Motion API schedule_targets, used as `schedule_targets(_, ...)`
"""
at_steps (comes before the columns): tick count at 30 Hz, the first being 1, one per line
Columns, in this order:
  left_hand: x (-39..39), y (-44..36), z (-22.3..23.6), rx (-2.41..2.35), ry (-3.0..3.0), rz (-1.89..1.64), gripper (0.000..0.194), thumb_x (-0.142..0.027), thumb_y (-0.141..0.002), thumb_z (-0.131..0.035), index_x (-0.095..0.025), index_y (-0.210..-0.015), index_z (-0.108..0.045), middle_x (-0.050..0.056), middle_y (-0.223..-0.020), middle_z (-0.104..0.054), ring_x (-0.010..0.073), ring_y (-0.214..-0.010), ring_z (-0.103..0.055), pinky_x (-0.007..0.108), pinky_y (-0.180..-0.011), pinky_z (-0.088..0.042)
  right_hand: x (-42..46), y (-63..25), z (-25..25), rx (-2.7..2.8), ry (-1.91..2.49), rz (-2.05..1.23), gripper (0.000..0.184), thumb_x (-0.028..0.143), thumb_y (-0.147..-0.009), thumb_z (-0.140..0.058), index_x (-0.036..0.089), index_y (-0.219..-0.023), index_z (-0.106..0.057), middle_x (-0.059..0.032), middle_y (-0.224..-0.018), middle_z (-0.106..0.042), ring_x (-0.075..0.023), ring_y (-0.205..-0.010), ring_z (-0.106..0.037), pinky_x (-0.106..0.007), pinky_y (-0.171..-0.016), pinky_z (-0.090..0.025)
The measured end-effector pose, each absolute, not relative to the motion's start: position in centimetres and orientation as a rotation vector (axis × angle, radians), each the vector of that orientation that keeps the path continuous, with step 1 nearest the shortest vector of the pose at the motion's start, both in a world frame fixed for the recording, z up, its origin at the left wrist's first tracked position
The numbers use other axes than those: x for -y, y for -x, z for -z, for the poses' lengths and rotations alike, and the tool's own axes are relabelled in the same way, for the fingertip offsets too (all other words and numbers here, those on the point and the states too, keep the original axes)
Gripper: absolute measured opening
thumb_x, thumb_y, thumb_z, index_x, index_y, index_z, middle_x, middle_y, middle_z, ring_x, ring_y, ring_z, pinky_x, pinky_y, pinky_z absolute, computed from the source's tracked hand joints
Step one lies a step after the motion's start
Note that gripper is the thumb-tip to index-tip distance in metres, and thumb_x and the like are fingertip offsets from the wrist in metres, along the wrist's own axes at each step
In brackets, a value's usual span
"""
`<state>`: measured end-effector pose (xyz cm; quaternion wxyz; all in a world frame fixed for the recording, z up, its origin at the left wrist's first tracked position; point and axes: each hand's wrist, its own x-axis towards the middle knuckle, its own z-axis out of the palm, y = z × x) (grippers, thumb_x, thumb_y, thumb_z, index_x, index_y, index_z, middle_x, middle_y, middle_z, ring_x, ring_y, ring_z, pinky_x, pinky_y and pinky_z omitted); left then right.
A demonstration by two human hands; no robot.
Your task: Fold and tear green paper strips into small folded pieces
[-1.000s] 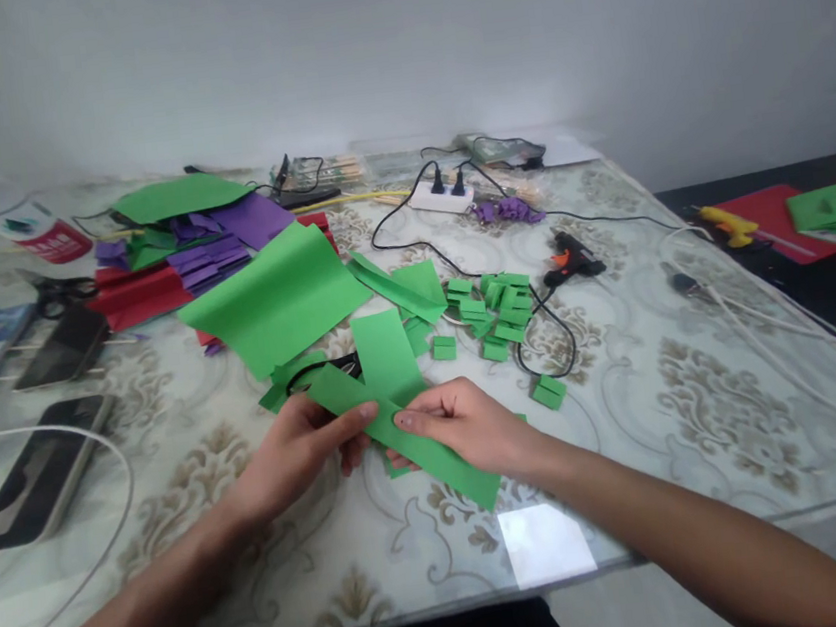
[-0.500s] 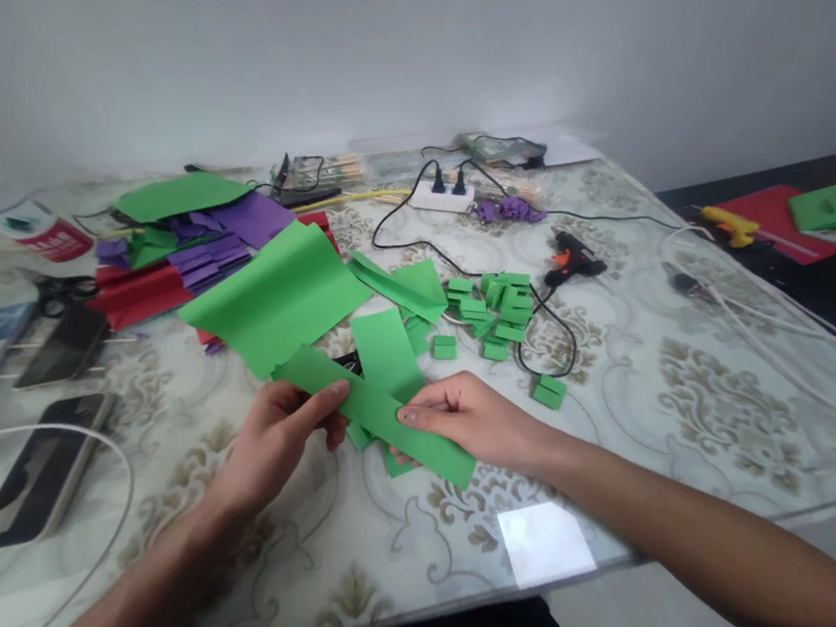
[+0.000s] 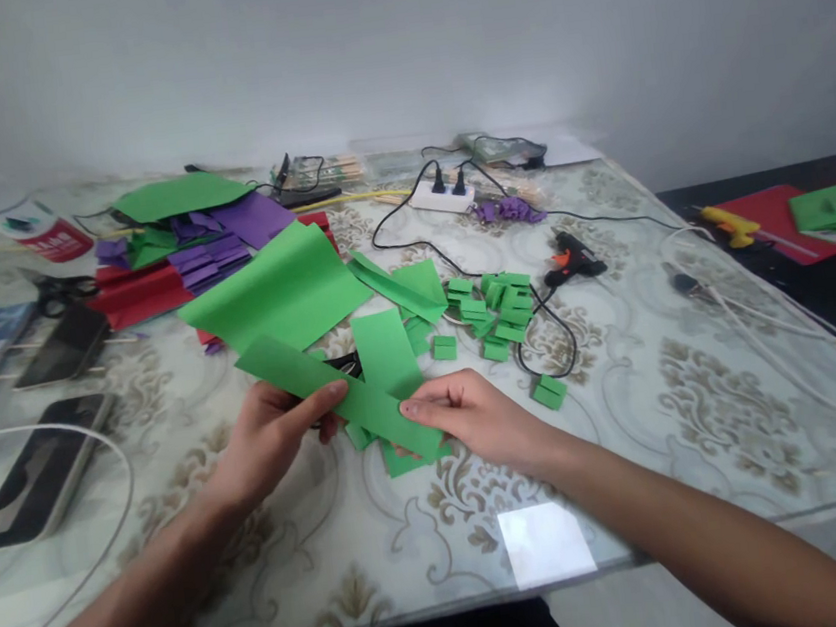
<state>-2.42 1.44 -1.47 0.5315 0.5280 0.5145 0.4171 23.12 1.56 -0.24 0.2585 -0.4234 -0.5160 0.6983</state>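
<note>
Both hands hold one strip of green paper (image 3: pixel 373 407), which slants down from upper left to lower right above the table. My left hand (image 3: pixel 270 433) pinches it near the middle, thumb on top. My right hand (image 3: pixel 467 417) grips it close to its lower right end. Under the strip lie another green paper strip (image 3: pixel 386 347) and other green pieces, with a black object partly covered beside them, its kind hidden. A large curled green sheet (image 3: pixel 276 294) lies just beyond. Several small folded green paper pieces (image 3: pixel 493 310) are heaped to the right.
A black glue gun (image 3: pixel 573 258) and a white power strip (image 3: pixel 442 196) with black cords lie farther back. Purple and red papers (image 3: pixel 148 292), black scissors (image 3: pixel 62 292), two phones (image 3: pixel 40 472) and a bottle (image 3: pixel 38 231) are at left. A white cable (image 3: pixel 781 322) crosses the right side.
The held green strip has slid up and to the left, so more of it sticks out past my left hand and less past my right. Both hands stay nearly in place.
</note>
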Motion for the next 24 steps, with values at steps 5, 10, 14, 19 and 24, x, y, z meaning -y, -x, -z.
schedule_targets(5,-2.3,3.2,1.2,-1.208,-1.146,-1.192,0.034,-0.028,-0.084,-0.082,-0.017,-0.057,-0.066,0.000,-0.055,-0.062,0.0129,-0.050,-0.056,0.024,-0.047,-0.045,-2.0,-23.2,0.2,1.151,1.090,-1.991,0.034,0.050,-0.079,-0.084,0.017,-0.078,-0.075,-0.0024,-0.073,-0.075,-0.0175,-0.073,-0.076,-0.032,-0.077,-0.061)
schedule_targets(10,-3.1,3.4,0.2,-1.266,-1.025,-1.345,0.025,-0.023,-0.076,-0.083,-0.018,-0.058,-0.067,-0.002,-0.054,-0.061,0.0114,-0.046,-0.052,0.023,-0.042,-0.043,-2.5,-23.4,0.1,1.121,1.173,-1.922,0.028,0.043,-0.080,-0.079,0.016,-0.075,-0.074,-0.0069,-0.075,-0.078,-0.0177,-0.070,-0.075,-0.030,-0.070,-0.059)
schedule_targets(14,-2.9,3.4,0.4,-1.228,-1.045,-1.230,0.025,-0.027,-0.077,-0.084,-0.017,-0.059,-0.068,-0.001,-0.056,-0.062,0.0119,-0.046,-0.053,0.023,-0.043,-0.044,-2.6,-23.2,0.3,1.163,1.230,-1.686,0.026,0.044,-0.081,-0.078,0.018,-0.080,-0.073,-0.0043,-0.078,-0.076,-0.0170,-0.075,-0.071,-0.028,-0.070,-0.054)
schedule_targets(19,-1.5,2.1,0.6,-1.202,-1.331,-0.879,0.034,-0.037,-0.085,-0.078,-0.016,-0.059,-0.070,0.003,-0.054,-0.065,0.0141,-0.051,-0.058,0.024,-0.051,-0.047,-1.3,-22.4,0.3,1.403,1.116,-1.800,0.033,0.050,-0.083,-0.080,0.017,-0.089,-0.075,0.0008,-0.071,-0.063,-0.0126,-0.063,-0.054,-0.026,-0.057,-0.038)
schedule_targets(24,-0.7,0.6,0.1,-1.186,-1.415,-0.837,0.035,-0.037,-0.083,-0.079,-0.016,-0.057,-0.069,0.001,-0.053,-0.064,0.0130,-0.051,-0.055,0.022,-0.050,-0.045,-0.2,-21.8,0.4,1.592,1.124,-1.747,0.044,0.048,-0.095,-0.066,0.019,-0.064,-0.054,0.0065,-0.058,-0.032,-0.0096,-0.054,-0.029,-0.028,-0.051,-0.020)
